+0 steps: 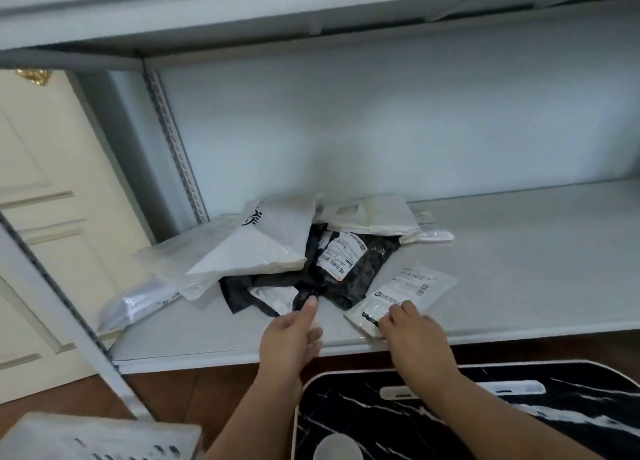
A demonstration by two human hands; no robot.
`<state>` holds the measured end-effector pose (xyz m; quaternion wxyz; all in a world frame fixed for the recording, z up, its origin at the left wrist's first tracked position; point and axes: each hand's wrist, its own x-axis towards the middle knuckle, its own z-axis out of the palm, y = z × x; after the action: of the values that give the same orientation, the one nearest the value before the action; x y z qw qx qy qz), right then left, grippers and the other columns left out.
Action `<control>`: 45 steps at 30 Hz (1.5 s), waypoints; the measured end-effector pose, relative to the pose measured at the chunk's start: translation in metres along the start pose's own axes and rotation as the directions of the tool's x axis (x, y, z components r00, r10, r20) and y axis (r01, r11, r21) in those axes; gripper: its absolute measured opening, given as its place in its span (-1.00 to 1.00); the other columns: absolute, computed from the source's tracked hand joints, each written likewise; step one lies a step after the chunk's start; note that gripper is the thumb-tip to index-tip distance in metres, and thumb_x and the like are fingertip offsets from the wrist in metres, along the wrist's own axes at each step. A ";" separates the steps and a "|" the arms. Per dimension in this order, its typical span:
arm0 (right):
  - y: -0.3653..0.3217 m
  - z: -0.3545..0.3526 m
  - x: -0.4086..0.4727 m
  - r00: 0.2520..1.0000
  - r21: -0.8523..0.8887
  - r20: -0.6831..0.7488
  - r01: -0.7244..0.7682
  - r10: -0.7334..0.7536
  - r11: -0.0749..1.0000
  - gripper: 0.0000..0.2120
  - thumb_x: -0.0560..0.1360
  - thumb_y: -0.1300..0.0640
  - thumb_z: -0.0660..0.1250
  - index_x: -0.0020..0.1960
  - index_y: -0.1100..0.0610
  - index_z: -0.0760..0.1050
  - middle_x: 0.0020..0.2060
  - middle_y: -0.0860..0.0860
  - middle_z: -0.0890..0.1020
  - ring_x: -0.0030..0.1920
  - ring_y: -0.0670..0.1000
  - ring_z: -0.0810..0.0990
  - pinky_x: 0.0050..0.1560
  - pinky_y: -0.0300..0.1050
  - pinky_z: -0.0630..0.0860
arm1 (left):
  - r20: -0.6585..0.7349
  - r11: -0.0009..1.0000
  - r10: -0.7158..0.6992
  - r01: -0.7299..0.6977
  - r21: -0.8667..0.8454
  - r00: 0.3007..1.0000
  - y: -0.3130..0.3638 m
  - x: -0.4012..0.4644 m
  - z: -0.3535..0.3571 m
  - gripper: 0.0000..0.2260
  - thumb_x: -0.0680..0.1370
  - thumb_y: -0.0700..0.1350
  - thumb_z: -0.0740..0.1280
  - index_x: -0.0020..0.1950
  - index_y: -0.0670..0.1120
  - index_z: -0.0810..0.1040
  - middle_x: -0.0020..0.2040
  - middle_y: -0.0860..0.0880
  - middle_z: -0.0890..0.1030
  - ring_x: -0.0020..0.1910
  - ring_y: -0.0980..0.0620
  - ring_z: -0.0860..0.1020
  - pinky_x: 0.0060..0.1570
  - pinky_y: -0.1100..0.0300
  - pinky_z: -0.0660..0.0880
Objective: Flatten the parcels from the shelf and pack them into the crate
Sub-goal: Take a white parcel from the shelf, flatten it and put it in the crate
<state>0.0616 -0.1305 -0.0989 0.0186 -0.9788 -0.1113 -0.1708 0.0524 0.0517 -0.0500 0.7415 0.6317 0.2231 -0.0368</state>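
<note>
Pinched black parcel point(349, 272) with left hand point(294, 335), likely to drag it off shelf point(519, 269); gripped white parcel point(401, 297) corner under right hand point(412, 331), for lifting.

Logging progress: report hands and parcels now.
Left hand pinches black parcel. Right hand grips small white parcel. Pile on shelf; nothing blocking.

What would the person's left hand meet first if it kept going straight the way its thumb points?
The left hand points up and away along the shelf; its thumb tip already seems to touch the black parcel, so that comes first, though depth is unclear.
</note>
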 end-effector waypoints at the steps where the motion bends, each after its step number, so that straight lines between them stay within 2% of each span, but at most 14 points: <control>1: 0.004 -0.002 0.004 0.999 0.014 0.005 -0.034 0.034 0.999 -0.63 -0.14 0.36 0.57 -0.41 0.13 0.55 -0.43 0.03 0.50 -0.41 0.07 0.52 -0.60 -0.12 0.30 | -0.032 0.990 -0.054 0.050 -0.131 0.998 0.015 0.007 0.004 -0.57 0.45 0.08 0.45 0.11 -0.23 0.50 0.01 -0.16 0.59 -0.04 -0.07 0.62 0.07 0.00 0.58; 3: 0.012 -0.007 0.008 0.987 0.029 0.091 -0.139 0.136 0.990 -0.71 0.10 0.37 0.55 -0.22 0.17 0.62 -0.27 0.08 0.54 -0.32 0.10 0.56 -0.49 -0.09 0.31 | -0.084 0.956 -0.132 0.104 -0.276 0.988 0.040 0.023 0.009 -0.50 0.43 0.16 0.44 0.11 -0.21 0.46 0.03 -0.16 0.55 -0.08 -0.08 0.60 0.03 0.00 0.58; 6: 0.020 -0.008 0.013 0.963 0.048 0.162 -0.225 0.214 0.973 -0.69 0.50 0.29 0.21 0.21 0.12 0.49 0.09 0.06 0.47 -0.01 0.09 0.55 -0.21 -0.14 0.31 | -0.114 0.959 -0.151 0.117 -0.259 0.982 0.063 0.045 0.016 -0.42 0.39 0.27 0.43 0.13 -0.18 0.47 -0.02 -0.14 0.52 -0.19 -0.05 0.56 -0.18 0.12 0.56; 9: 0.021 -0.013 0.015 0.959 0.036 0.190 -0.222 0.212 0.974 -0.63 0.52 0.28 0.16 0.29 0.05 0.37 0.17 0.01 0.39 0.10 0.03 0.48 -0.18 -0.17 0.29 | -0.093 0.970 -0.148 0.127 -0.208 0.985 0.073 0.063 0.028 -0.45 0.43 0.26 0.40 0.13 -0.19 0.52 -0.17 -0.09 0.49 -0.32 0.01 0.50 -0.35 0.22 0.52; 14: 0.030 -0.015 0.015 0.957 0.045 0.210 -0.214 0.200 0.976 -0.65 0.56 0.23 0.13 0.33 0.05 0.37 0.24 0.01 0.38 0.19 0.04 0.43 -0.09 -0.15 0.39 | -0.156 0.966 -0.141 0.102 -0.238 0.978 0.078 0.084 0.031 -0.90 0.58 -0.15 0.29 0.05 -0.15 0.48 -0.35 -0.06 0.42 -0.45 0.07 0.40 -0.61 0.37 0.41; 23: 0.042 -0.043 0.002 0.947 0.403 0.145 -0.321 0.287 0.857 -0.56 0.62 -0.09 0.15 0.43 0.09 0.33 0.34 0.00 0.35 0.22 0.00 0.48 0.12 -0.16 0.43 | -0.226 0.935 0.220 -0.272 -0.228 0.949 0.086 0.027 0.018 -0.82 0.53 -0.33 0.27 -0.25 -0.17 0.39 -0.23 -0.11 0.44 -0.14 -0.02 0.45 0.10 0.05 0.55; 28: 0.057 -0.083 -0.008 0.857 0.689 0.226 -0.476 0.462 0.546 -0.33 0.51 -0.31 0.19 0.44 0.13 0.33 0.34 0.10 0.42 0.25 0.07 0.49 0.26 -0.08 0.36 | -0.065 0.861 0.262 -0.263 -0.436 0.963 0.092 -0.018 -0.007 -0.85 0.50 -0.34 0.16 -0.12 -0.14 0.47 -0.11 -0.09 0.59 0.05 -0.12 0.54 0.12 -0.07 0.49; 31: 0.068 -0.113 -0.022 0.792 0.826 0.338 -0.509 0.508 0.243 -0.03 0.28 -0.56 0.20 0.42 0.13 0.34 0.24 0.09 0.50 0.20 0.11 0.53 0.30 0.11 0.43 | 0.079 0.858 0.319 -0.253 -0.446 0.944 0.091 -0.055 -0.019 -0.75 0.48 -0.34 0.08 0.00 -0.14 0.50 0.11 -0.14 0.59 0.11 -0.16 0.52 0.10 -0.11 0.45; 35: 0.086 -0.148 -0.049 0.709 0.850 0.526 -0.450 0.469 -0.273 -0.26 0.43 -0.42 0.16 0.32 0.15 0.42 0.16 0.13 0.56 0.13 0.16 0.57 0.20 0.13 0.51 | 0.346 0.918 0.314 -0.190 -0.349 0.884 0.086 -0.099 -0.028 -0.64 0.29 -0.29 0.13 -0.05 -0.15 0.62 -0.01 -0.13 0.65 -0.03 -0.13 0.59 0.00 -0.01 0.52; 38: 0.103 -0.171 -0.084 0.696 0.783 0.593 -0.382 0.405 -0.491 -0.45 0.45 -0.30 0.29 0.07 0.19 0.50 -0.07 0.15 0.67 0.00 0.16 0.64 0.07 0.04 0.55 | 0.338 0.983 0.143 -0.173 0.061 0.930 0.065 -0.109 -0.043 -0.69 0.18 -0.22 0.27 -0.09 -0.21 0.56 -0.08 -0.21 0.64 -0.07 -0.18 0.57 0.12 -0.13 0.47; 39: 0.107 -0.172 -0.095 0.685 0.789 0.598 -0.411 0.416 -0.456 -0.54 0.44 -0.23 0.35 0.03 0.17 0.51 -0.08 0.13 0.67 -0.03 0.13 0.64 0.06 0.02 0.55 | 0.301 0.939 0.122 -0.209 0.275 0.946 0.056 -0.110 -0.049 -0.73 0.16 -0.18 0.31 -0.17 -0.18 0.54 -0.17 -0.22 0.59 -0.12 -0.16 0.55 0.09 -0.14 0.48; 41: 0.115 -0.170 -0.115 0.652 0.778 0.626 -0.558 0.428 -0.288 -0.51 0.33 -0.20 0.43 0.04 0.17 0.55 0.02 0.13 0.66 0.00 0.10 0.63 0.06 0.00 0.54 | 0.303 0.631 0.148 -0.326 0.703 0.941 0.035 -0.111 -0.058 -0.81 0.17 -0.04 0.33 -0.37 -0.10 0.38 -0.36 -0.10 0.41 -0.28 -0.05 0.42 -0.21 0.03 0.41; 43: 0.116 -0.164 -0.136 0.613 0.707 0.679 -0.694 0.403 -0.136 -0.29 0.23 -0.33 0.39 0.13 0.20 0.54 0.07 0.12 0.64 0.04 0.09 0.60 -0.06 -0.02 0.52 | 0.377 0.344 0.131 -0.399 0.850 0.917 0.006 -0.113 -0.058 -0.71 0.28 -0.02 0.32 -0.41 -0.07 0.21 -0.42 -0.02 0.26 -0.37 0.03 0.27 -0.35 0.15 0.19; 45: 0.114 -0.151 -0.158 0.552 0.606 0.747 -0.795 0.371 -0.038 -0.18 0.22 -0.44 0.31 0.16 0.22 0.50 0.04 0.11 0.62 0.02 0.09 0.59 -0.14 -0.03 0.51 | 0.432 0.252 0.140 -0.454 0.854 0.891 -0.028 -0.118 -0.058 -0.67 0.40 -0.15 0.32 -0.39 -0.07 0.15 -0.42 0.01 0.22 -0.41 0.07 0.20 -0.41 0.22 0.10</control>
<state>-0.1070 -0.2860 -0.0103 0.6278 -0.7236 0.2511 0.1385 -0.0792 0.0743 -0.0374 0.2482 0.9609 -0.0681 -0.1023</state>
